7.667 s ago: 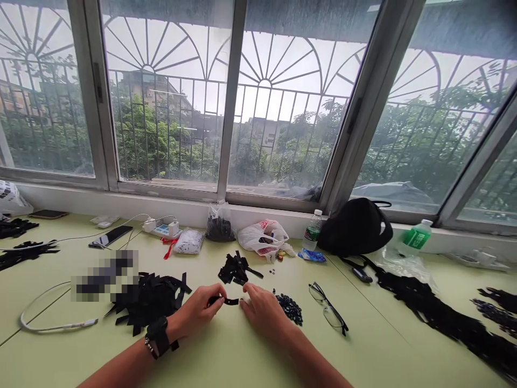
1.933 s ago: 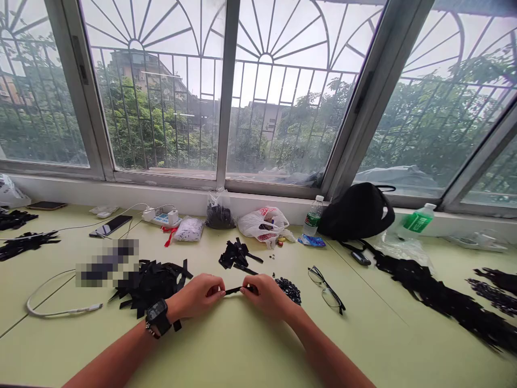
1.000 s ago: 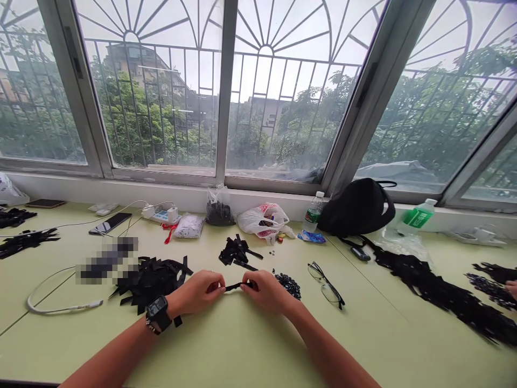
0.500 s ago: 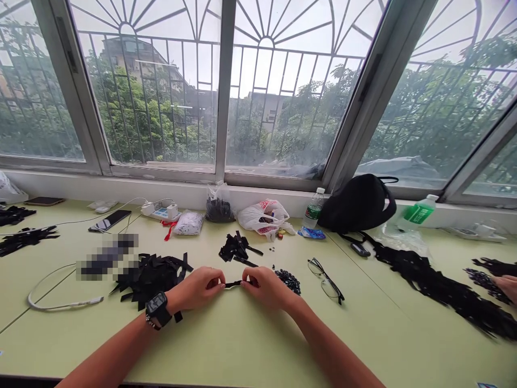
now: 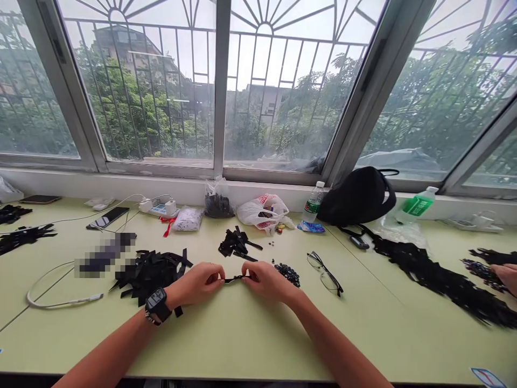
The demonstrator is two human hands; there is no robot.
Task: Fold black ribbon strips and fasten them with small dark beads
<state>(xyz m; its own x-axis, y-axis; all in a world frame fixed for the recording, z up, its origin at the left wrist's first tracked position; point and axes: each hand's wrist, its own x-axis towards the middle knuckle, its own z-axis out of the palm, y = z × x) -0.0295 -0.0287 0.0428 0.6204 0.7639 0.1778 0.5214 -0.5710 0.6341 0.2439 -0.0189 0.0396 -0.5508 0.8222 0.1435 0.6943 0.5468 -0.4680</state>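
Note:
Between my two hands a short black fabric strip (image 5: 233, 279) is stretched, with a small dark bump on it near the right fingers. My left hand (image 5: 201, 280) pinches one end, and my right hand (image 5: 264, 281) pinches the other. Beside my left hand lies a pile of loose black strips (image 5: 151, 272). A heap of small shiny black rings or buckles (image 5: 287, 274) sits right of my right hand. Past both hands is a smaller bunch of black strips (image 5: 235, 241).
Eyeglasses (image 5: 325, 274) lie to the right, and a white cable (image 5: 64, 307) curls at the left. Bags, a bottle (image 5: 313, 202) and a black backpack (image 5: 359, 198) stand along the window sill. Another person's hand (image 5: 507, 277) works at the right edge, near a long black strip pile (image 5: 436, 280).
Both hands keep hold of the strip, and a small dark bump now shows on it near the right fingers. The camera view has shifted slightly.

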